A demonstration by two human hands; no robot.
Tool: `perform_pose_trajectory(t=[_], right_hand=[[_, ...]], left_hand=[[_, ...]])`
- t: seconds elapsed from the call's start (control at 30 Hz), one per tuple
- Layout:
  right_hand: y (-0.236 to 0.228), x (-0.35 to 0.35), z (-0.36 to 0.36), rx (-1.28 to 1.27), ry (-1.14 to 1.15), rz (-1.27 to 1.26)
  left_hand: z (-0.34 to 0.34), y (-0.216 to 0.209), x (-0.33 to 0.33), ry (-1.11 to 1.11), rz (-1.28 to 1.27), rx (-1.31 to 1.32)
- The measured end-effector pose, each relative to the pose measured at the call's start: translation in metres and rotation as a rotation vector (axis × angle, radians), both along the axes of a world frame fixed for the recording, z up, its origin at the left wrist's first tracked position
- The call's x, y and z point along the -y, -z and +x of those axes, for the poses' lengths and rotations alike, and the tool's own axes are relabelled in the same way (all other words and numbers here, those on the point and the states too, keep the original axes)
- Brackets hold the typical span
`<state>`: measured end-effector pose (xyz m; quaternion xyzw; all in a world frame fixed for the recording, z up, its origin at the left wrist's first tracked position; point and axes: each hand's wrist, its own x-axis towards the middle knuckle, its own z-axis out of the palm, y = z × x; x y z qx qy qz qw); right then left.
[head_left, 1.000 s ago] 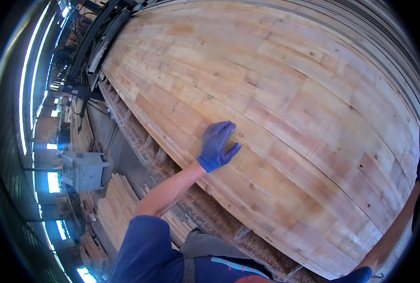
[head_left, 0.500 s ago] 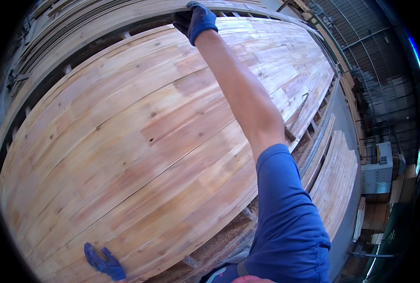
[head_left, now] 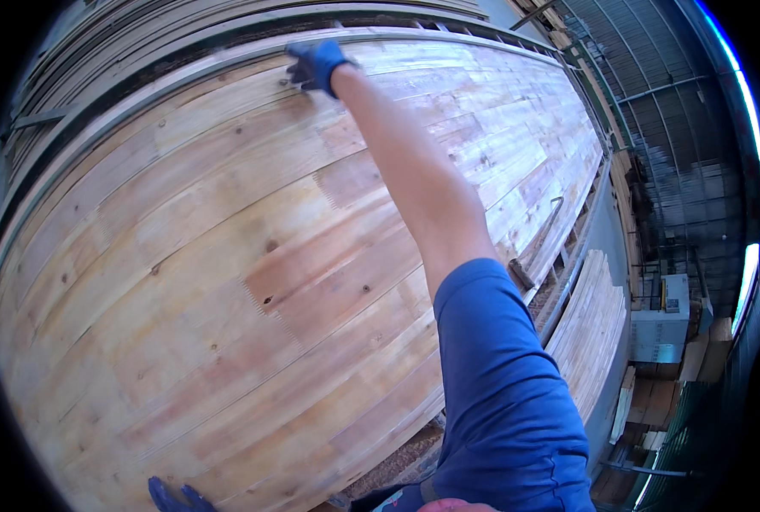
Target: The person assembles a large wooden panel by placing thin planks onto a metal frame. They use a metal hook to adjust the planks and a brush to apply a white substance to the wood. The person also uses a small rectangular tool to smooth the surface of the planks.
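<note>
A wide panel of pale and reddish wooden boards (head_left: 226, 247), with zigzag joints between lengths, fills the space before me. My right arm reaches across it. My right hand (head_left: 316, 66), in a blue and dark glove, is at the panel's far edge with fingers apart and slightly blurred. Its fingertips are next to a long narrow wooden strip (head_left: 166, 78) running along that edge; whether they touch it I cannot tell. At the near left, my left hand (head_left: 179, 497), in a blue glove, rests on the boards with fingers spread, partly cut off by the picture's lower edge.
A thin rod with a bent tip (head_left: 557, 201) lies on the panel's right side, beside a brown wooden block (head_left: 521, 274). More boards (head_left: 589, 333) are stacked on the right, with a grey cabinet (head_left: 660, 333) beyond. Long timber strips (head_left: 141, 43) lie past the far edge.
The long strip has come toward me, closing the dark gap along the panel's far edge. My right hand has moved nearer and left, its fingers now apart. My left hand has slipped lower in view.
</note>
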<state>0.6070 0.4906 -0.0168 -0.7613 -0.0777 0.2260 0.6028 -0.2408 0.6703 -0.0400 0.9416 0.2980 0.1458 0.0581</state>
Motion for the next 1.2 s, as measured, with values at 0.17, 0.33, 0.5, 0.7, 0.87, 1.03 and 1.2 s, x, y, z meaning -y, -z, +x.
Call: perform_pose_trajectory(t=[0.17,0.33,0.5,0.7,0.87,1.03,1.2], right_hand=[[0.028,0.039,-0.082,0.260,-0.119,0.034],[-0.046,0.146,-0.231,0.800,-0.249,-0.538],[-0.051,0.369,-0.309,0.771,0.003,-0.934],[-0.105,0.570,-0.431,0.285,0.373,-1.242],[-0.083,0.616,-0.483,0.462,0.394,-1.163],[-0.084,0.611,-0.446,0.653,0.113,-1.165],[-0.059,0.641,-0.366,0.463,-0.339,-1.154]], left_hand=[[0.003,-0.004,0.005,0.007,0.040,-0.050],[0.008,-0.020,0.012,0.024,0.025,0.096],[0.002,-0.008,0.005,0.037,0.099,0.150],[-0.017,0.012,0.000,0.057,0.182,0.183],[-0.031,0.013,0.012,0.028,0.096,0.187],[-0.040,-0.006,0.126,0.033,-0.155,0.222],[-0.023,0.005,0.306,0.053,-0.202,0.400]])
